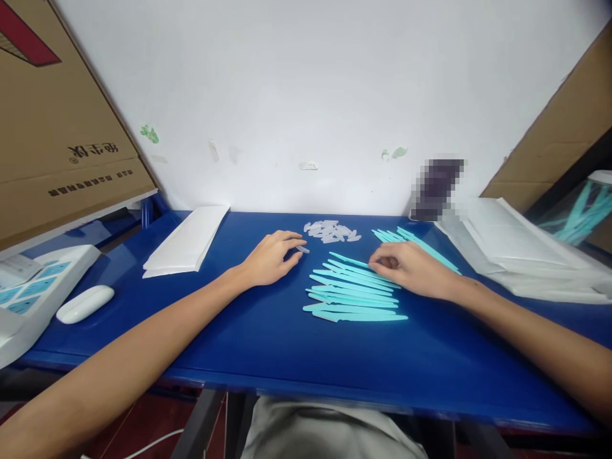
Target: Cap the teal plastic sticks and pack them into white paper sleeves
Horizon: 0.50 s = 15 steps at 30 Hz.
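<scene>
My left hand rests on the blue table, its fingertips pinching a small clear plastic cap. Just behind it lies a pile of several such clear caps. My right hand lies with curled fingers on the far end of a fanned row of several turquoise plastic sticks, gripping one of them. More turquoise sticks lie behind that hand.
A stack of white bags lies at the left, larger white bags at the right. A white earbud case and a printed box sit far left. Cardboard boxes flank both sides. A clear bag of turquoise sticks is far right.
</scene>
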Motion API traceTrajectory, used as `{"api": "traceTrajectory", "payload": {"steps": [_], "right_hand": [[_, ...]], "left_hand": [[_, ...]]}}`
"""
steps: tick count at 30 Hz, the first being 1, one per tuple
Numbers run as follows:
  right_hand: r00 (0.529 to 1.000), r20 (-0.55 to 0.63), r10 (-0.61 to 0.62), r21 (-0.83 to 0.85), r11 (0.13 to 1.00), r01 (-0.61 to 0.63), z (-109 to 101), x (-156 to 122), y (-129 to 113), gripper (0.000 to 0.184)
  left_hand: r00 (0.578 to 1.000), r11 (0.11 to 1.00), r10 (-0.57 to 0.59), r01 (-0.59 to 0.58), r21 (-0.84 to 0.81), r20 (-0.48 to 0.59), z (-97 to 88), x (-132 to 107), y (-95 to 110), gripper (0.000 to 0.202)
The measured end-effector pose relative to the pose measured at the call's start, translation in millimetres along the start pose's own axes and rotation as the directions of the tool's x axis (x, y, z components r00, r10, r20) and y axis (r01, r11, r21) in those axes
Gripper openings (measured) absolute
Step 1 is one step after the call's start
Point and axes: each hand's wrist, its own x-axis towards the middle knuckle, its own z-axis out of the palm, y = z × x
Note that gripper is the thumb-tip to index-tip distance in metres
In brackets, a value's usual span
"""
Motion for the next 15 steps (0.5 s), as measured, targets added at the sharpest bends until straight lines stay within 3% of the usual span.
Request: {"api": "traceTrajectory", "payload": {"steps": [7,15], "right_hand": [[0.999,0.002,-0.047,-0.029,0.998,0.047,3.7,-0.9,4.9,0.034],[1.000,0.004,-0.021,-0.056,0.998,0.021,6.6,-2.8,2.3,0.030]], "left_hand": [[0.998,0.997,0.070,-0.070,-0.029,-0.004,-1.4,-2.5,10.1,0.044],[0.997,0.997,0.077,-0.076,-0.010,0.025,0.0,-2.8,9.3,0.045]]}}
